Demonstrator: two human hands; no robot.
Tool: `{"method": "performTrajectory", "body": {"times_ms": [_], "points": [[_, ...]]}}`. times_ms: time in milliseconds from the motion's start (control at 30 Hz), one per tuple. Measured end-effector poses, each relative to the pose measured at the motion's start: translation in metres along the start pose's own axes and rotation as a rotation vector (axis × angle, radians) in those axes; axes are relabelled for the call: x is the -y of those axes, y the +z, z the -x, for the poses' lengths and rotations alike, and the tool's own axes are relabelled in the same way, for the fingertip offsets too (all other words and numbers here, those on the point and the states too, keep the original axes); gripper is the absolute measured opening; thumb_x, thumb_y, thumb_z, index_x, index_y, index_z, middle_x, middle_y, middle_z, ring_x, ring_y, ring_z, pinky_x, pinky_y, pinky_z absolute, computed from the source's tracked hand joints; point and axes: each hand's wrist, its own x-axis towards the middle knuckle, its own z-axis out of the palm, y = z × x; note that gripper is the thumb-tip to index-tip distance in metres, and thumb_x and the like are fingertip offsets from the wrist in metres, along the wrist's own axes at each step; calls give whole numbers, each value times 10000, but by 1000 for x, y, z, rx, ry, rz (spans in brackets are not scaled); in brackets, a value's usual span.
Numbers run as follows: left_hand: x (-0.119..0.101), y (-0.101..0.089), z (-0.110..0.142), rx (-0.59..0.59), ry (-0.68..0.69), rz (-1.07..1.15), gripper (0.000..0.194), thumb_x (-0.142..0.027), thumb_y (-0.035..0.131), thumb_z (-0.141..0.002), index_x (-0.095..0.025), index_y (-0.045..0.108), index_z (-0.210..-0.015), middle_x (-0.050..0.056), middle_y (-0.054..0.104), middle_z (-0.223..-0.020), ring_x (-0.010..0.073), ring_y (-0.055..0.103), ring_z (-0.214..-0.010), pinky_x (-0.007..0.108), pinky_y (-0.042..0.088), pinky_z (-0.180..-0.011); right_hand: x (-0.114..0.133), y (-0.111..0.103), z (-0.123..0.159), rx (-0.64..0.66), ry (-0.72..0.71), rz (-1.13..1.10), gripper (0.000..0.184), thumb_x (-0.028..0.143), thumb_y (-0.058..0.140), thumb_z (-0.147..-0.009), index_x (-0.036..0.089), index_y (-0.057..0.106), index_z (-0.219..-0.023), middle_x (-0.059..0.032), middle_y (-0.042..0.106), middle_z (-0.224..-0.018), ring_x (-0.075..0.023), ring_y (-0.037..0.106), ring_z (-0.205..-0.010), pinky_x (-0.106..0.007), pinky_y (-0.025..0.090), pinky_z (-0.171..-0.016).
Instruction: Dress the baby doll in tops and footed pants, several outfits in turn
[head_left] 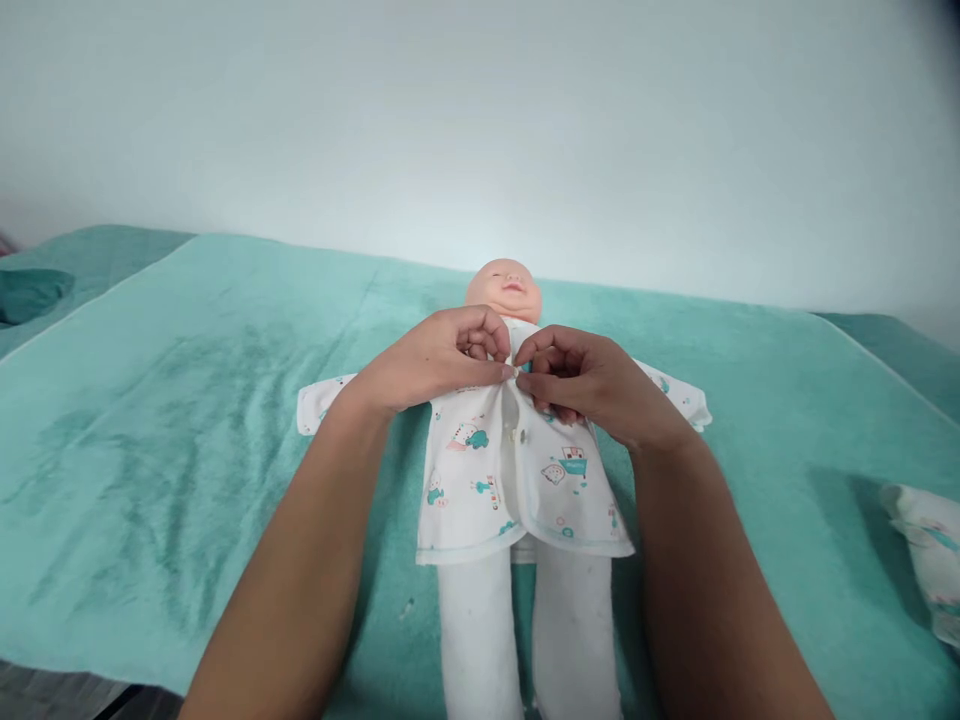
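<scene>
A baby doll (pixel 504 285) lies on its back, dressed in a white baby shirt (pixel 465 500) printed with small teal and pink figures. At the chest, my left hand (pixel 457 350) pinches one front edge of the shirt between thumb and finger. Opposite it, my right hand (pixel 574 370) pinches the other front edge, fingertips almost touching those of the left. What lies between the fingertips is mostly hidden, perhaps a fastener. Below the hands the shirt front hangs apart, with a small button (pixel 523 436) showing. White cloth legs (pixel 480 630) stretch toward me.
A teal towel-like cover (pixel 187 430) spreads under the doll. On the right lies a rolled white printed cloth bundle (pixel 930 550). A pale wall (pixel 480 130) rises behind the far edge. Dark floor (pixel 60 690) shows at the lower left.
</scene>
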Motion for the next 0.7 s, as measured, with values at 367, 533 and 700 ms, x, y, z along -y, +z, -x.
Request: {"method": "performTrajectory", "body": {"times_ms": [367, 533, 700], "points": [[-2, 2, 1, -1, -22, 119, 200, -98, 655, -658, -189, 539, -792, -37, 539, -732, 71, 446, -615, 214, 327, -559, -2, 0, 0, 3, -6, -52, 163, 247, 732, -816, 201, 648, -949, 67, 557, -591, -57, 467, -441, -176, 367, -407], [2, 0, -1, 36, 0, 117, 176, -121, 663, -684, -193, 571, -815, -36, 543, -742, 72, 441, -613, 218, 334, -564, -3, 0, -1, 11, -7, -70, 166, 214, 724, -813, 200, 646, -959, 64, 570, -595, -58, 473, -448, -175, 364, -412], [5, -2, -2, 20, 43, 17, 136, -285, 668, -800, -204, 687, -908, 3, 593, -807, 112, 519, -708, 243, 382, -608, -5, -1, -1, 16, -22, -121, 156, 288, 721, -848, 203, 646, -956, 52, 594, -611, -61, 476, -454, -177, 354, -412]]}}
